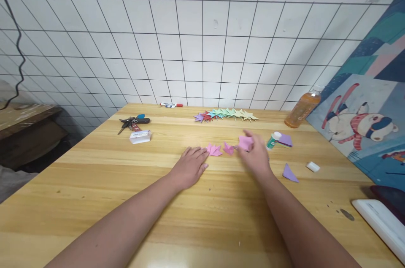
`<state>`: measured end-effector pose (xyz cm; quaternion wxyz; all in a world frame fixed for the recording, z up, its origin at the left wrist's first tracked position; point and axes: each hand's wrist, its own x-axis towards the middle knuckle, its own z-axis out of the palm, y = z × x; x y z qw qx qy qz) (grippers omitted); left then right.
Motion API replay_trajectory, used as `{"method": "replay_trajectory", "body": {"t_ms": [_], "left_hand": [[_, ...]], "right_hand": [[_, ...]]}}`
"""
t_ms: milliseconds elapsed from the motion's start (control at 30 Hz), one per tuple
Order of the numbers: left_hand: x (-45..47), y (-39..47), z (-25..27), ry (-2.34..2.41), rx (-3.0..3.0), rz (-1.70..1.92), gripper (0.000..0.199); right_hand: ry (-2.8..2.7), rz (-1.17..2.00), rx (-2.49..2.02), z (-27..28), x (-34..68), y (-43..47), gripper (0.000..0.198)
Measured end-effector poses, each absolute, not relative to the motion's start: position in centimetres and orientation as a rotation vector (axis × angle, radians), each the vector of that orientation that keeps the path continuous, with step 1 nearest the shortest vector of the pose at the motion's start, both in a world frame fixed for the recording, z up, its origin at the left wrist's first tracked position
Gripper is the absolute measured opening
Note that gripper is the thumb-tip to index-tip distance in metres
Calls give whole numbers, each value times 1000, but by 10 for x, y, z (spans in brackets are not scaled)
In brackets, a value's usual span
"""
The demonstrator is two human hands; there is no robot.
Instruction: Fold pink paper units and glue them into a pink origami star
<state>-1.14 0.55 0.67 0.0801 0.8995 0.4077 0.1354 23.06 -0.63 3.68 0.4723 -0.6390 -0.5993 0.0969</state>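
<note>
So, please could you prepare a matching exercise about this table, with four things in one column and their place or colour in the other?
Column one
1. Left hand
2. Right hand
3. Glue stick
4. Row of folded papers

Column two
A. At the flat pink sheet
B. In several colours, lying near the tiled wall
C. On the table, fingertips by a folded pink piece
D. Green with a white cap

Right pairs: 1-C, 2-A, 3-D, 4-B

Keys (130,122) just behind a white box (140,136) — a marker (171,105) by the tiled wall (190,50) — an amber bottle (302,109)
</note>
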Motion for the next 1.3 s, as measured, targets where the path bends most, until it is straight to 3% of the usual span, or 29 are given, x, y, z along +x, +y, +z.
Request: {"method": "replay_trajectory", "body": {"t_ms": [133, 267, 500, 667, 733, 833, 1000, 1167, 1300], "left_hand": [[-10, -3, 18, 1147, 2735, 480, 29], [-9, -8, 22, 1058, 2745, 548, 23], [-14, -12, 22, 967, 2760, 392, 34], [-13, -12, 29, 889, 2724, 443, 30], [-13, -11, 29, 876, 2722, 455, 30], [-14, -9, 25, 893, 2752, 478, 28], [-15, -11, 20, 902, 2778, 341, 39], [-15, -11, 17, 906, 2797, 285, 49], [-14, -12, 15, 896, 2809, 293, 55]], "right_hand": [[-944, -365, -1480, 43, 252, -8, 45], [-662, -575, -1579, 33, 283, -2, 49], [-799, -144, -1924, -1, 318, 22, 70], [-1166, -15, -2176, -2, 318, 25, 37], [-1217, -79, -2143, 8, 311, 21, 28], [-1341, -299, -1960, 29, 293, 10, 31], [-1722, 167, -1616, 52, 250, -10, 40], [-1547, 587, -1297, 53, 225, -19, 25], [-1696, 459, -1446, 47, 217, -22, 24]]}}
